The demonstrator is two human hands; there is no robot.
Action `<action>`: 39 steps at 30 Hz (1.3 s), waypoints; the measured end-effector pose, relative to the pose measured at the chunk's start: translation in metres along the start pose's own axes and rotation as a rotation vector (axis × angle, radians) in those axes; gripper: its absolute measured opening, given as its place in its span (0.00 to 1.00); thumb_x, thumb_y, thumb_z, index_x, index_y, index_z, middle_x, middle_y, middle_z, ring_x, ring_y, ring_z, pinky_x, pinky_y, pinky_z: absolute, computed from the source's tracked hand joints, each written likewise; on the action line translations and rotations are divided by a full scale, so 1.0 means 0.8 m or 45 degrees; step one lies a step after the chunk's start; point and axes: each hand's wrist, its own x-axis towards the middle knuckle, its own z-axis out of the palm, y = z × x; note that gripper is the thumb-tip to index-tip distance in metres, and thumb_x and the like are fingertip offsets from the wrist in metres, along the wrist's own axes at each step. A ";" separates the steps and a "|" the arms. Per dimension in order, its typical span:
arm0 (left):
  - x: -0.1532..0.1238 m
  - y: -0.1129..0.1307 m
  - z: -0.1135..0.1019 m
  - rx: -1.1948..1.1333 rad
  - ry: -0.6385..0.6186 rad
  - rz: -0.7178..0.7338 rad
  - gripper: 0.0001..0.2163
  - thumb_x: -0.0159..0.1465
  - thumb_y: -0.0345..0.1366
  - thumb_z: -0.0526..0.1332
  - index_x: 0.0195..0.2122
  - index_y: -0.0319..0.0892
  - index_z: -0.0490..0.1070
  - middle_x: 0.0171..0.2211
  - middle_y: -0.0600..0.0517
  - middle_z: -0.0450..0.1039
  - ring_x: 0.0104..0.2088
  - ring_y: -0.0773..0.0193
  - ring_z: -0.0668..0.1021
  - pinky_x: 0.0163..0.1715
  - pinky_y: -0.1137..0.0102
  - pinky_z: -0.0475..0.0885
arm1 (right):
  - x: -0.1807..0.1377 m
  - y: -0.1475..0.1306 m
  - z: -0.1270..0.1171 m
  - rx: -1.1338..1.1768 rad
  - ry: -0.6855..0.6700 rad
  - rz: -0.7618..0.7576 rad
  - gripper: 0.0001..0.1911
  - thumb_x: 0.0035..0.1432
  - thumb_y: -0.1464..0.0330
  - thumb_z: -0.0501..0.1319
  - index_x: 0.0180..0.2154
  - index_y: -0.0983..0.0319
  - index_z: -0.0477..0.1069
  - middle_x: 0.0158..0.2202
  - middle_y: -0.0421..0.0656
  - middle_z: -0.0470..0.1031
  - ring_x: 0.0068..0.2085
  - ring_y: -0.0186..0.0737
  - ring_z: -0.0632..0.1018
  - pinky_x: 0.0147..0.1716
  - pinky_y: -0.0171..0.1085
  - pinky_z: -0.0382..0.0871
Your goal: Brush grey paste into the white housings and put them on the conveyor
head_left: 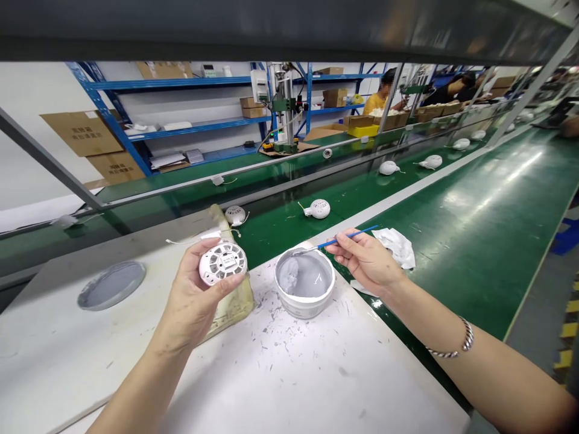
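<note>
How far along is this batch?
Done, apparently: several white round units sit on the green conveyor belt. In hand: the left hand holds a white vented unit; the right hand holds a blue brush over a white tub of grey paste. Left: cannot tell from this view.

The person's left hand (194, 301) and right hand (366, 259) are bare, as are the left forearm (136, 386) and right forearm (497, 374), right up to the frame edge. Near the right wrist sits a bangle (452, 354), a twisted silver-coloured metal band with dark, rope-like grooves
</note>
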 end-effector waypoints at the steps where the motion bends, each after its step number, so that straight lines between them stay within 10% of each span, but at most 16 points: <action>1: -0.003 0.002 0.001 -0.002 -0.025 -0.025 0.29 0.44 0.29 0.75 0.46 0.49 0.66 0.39 0.54 0.72 0.37 0.69 0.76 0.37 0.78 0.75 | 0.000 0.000 0.000 0.006 -0.007 0.005 0.13 0.45 0.62 0.74 0.27 0.62 0.74 0.26 0.40 0.79 0.31 0.31 0.80 0.27 0.26 0.70; 24: -0.046 0.004 0.034 0.036 -0.160 -0.470 0.19 0.60 0.56 0.58 0.39 0.45 0.70 0.30 0.52 0.71 0.28 0.65 0.73 0.25 0.73 0.67 | -0.058 -0.004 0.035 -0.018 -0.286 -0.365 0.04 0.55 0.68 0.68 0.31 0.58 0.74 0.33 0.37 0.81 0.31 0.29 0.81 0.35 0.27 0.77; 39: -0.058 0.017 0.036 -0.043 -0.323 -0.549 0.13 0.56 0.36 0.63 0.42 0.48 0.66 0.32 0.55 0.70 0.29 0.68 0.70 0.28 0.75 0.64 | -0.078 0.003 0.054 -0.253 -0.355 -0.592 0.06 0.56 0.75 0.66 0.32 0.58 0.76 0.33 0.39 0.80 0.36 0.34 0.82 0.38 0.30 0.79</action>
